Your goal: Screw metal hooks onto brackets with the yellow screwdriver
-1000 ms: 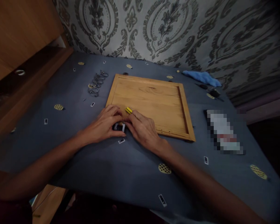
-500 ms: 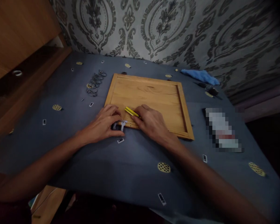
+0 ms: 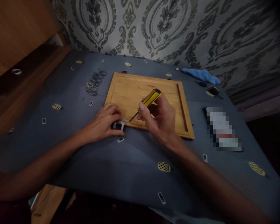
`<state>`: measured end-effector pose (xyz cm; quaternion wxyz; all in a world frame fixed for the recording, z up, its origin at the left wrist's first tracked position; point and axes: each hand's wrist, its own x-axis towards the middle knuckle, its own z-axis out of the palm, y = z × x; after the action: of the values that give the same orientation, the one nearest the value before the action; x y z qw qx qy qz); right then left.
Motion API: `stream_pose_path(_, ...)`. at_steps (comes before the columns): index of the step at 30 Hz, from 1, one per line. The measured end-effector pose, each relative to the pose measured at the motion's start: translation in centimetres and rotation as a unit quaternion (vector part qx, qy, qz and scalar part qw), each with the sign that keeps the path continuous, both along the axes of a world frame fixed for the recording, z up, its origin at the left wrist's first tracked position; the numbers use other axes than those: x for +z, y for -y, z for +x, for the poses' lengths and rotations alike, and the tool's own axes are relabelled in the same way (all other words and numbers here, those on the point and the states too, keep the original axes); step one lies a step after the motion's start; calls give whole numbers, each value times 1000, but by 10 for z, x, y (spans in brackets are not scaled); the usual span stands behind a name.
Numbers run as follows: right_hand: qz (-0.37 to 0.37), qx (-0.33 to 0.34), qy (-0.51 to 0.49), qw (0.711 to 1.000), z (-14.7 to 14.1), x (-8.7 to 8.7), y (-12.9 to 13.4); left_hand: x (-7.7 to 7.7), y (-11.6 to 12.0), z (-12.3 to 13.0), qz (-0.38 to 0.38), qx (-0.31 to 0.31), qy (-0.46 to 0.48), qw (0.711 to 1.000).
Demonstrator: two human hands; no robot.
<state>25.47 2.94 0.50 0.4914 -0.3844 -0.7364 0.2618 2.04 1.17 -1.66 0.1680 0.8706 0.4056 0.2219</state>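
Note:
A shallow-framed wooden panel (image 3: 140, 88) lies flat on the cloth-covered table. At its front edge, left of the middle, sits a small grey metal hook (image 3: 123, 124). My left hand (image 3: 104, 123) curls around this hook, its fingers on the panel and its thumb in front. In my right hand (image 3: 162, 118) is a screwdriver (image 3: 150, 99) with a yellow and black handle. Its shaft slants down to the left, and the tip is close to the hook at the panel's front rim; whether it touches a screw I cannot tell.
Several similar metal hooks (image 3: 95, 81) lie in a row left of the panel. A tiny screw (image 3: 82, 99) is near them. At the back right are a blue cloth (image 3: 202, 75) and a dark tool (image 3: 211, 88). A blurred-out flat object (image 3: 222, 129) lies on the right.
My right hand has turned the screwdriver from lying low over the panel to a raised slant, its tip now pointing down near the hook. My left hand has stayed in place.

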Motion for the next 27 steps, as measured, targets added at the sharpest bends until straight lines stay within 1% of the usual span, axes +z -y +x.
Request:
stream_pose_path(4, 8, 23, -22, 999, -4, -4, 0, 0, 0, 0, 4, -1, -3, 1000)
stream_pose_path(12, 17, 28, -25, 999, -5, -6, 4, -2, 0, 0, 10, -1, 2, 1000)
stream_pose_path(19, 24, 16, -15, 999, -6, -9, 1, -3, 0, 0, 3, 0, 5, 1000)
stream_pose_path(23, 15, 21, -4, 1000, -5, -6, 4, -2, 0, 0, 2, 2, 4, 1000)
stream_pose_path(27, -19, 24, -6, 1000, -8, 2, 8, 1, 0, 0, -17, 4, -3, 1000)
